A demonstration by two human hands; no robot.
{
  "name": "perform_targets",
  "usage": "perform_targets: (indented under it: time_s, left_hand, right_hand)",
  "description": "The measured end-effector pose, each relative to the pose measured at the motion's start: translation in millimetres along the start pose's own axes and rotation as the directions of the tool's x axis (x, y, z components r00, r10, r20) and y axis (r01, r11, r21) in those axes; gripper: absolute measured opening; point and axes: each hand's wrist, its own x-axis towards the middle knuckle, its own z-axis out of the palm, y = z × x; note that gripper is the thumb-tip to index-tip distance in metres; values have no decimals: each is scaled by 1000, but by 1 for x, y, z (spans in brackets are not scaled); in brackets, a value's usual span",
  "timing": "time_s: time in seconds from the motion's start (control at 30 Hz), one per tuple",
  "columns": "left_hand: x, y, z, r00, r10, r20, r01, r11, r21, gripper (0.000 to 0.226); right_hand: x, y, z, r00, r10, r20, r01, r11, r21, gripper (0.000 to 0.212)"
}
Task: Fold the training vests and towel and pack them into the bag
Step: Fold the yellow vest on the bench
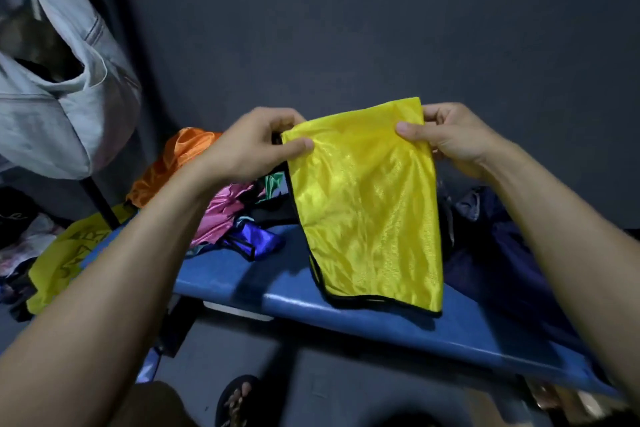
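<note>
Two hands, left hand [256,146] and right hand [450,139], pinch the top corners of the yellow vest [367,204], which hangs lengthwise between them, hem brushing the blue bench [398,322].

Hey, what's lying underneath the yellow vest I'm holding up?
Under the yellow vest, held by the left hand and right hand, lies the blue bench. Whether anything sits on the bench directly behind the fabric is hidden.

A yellow vest [367,204] with black trim hangs folded above the blue surface [398,319]; orange [183,156], pink [225,215] and blue [256,239] vests lie crumpled on the surface behind it.
</note>
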Motion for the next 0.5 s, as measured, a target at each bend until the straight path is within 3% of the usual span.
perform_targets:
  time_s: [0.2,0.37,0.5]
  left_hand:
    - [51,-15,-14,998,36,-56,-19,960,279,17]
    - [46,0,-23,950,220,-221,-129,922,366,23]
    - [-21,2,8,939,338,-64,-274,845,459,17]
  right_hand:
    - [23,9,-5,987,-25,-160,24,1000,-6,24]
    - [6,7,-7,953,-224,-203,213,974,-73,20]
    - [-53,39,5,947,-314,-64,296,935,-195,16]
